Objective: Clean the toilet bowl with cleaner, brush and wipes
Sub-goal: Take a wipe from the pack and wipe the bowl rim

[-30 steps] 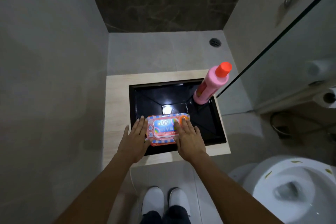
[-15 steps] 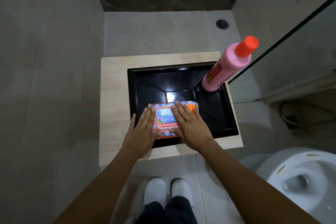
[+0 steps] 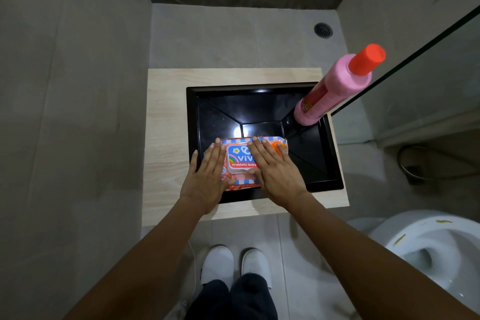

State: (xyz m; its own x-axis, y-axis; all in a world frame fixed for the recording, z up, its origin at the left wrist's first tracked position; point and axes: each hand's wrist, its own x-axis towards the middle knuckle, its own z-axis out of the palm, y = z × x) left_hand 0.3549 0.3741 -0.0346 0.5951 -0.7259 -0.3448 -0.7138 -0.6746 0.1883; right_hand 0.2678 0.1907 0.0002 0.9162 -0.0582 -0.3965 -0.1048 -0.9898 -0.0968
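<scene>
A colourful pack of wipes (image 3: 240,161) lies in a black tray (image 3: 309,163) on a pale wooden stand (image 3: 166,125). My left hand (image 3: 207,176) rests flat on the pack's left part, fingers straight. My right hand (image 3: 272,169) lies flat over its right part. A pink cleaner bottle (image 3: 335,88) with an orange-red cap stands in the tray's far right corner. The white toilet bowl (image 3: 431,249), with yellowish specks on its rim, is at the lower right. No brush is in view.
Grey tiled walls close in on the left and the far side. A glass partition edge (image 3: 405,65) runs diagonally past the bottle on the right. A floor drain (image 3: 323,30) lies beyond the stand. My white shoes (image 3: 233,265) stand below the stand.
Both hands have slid a little further onto the wipes pack and stay flat on it. The view has tipped down and closer to the stand.
</scene>
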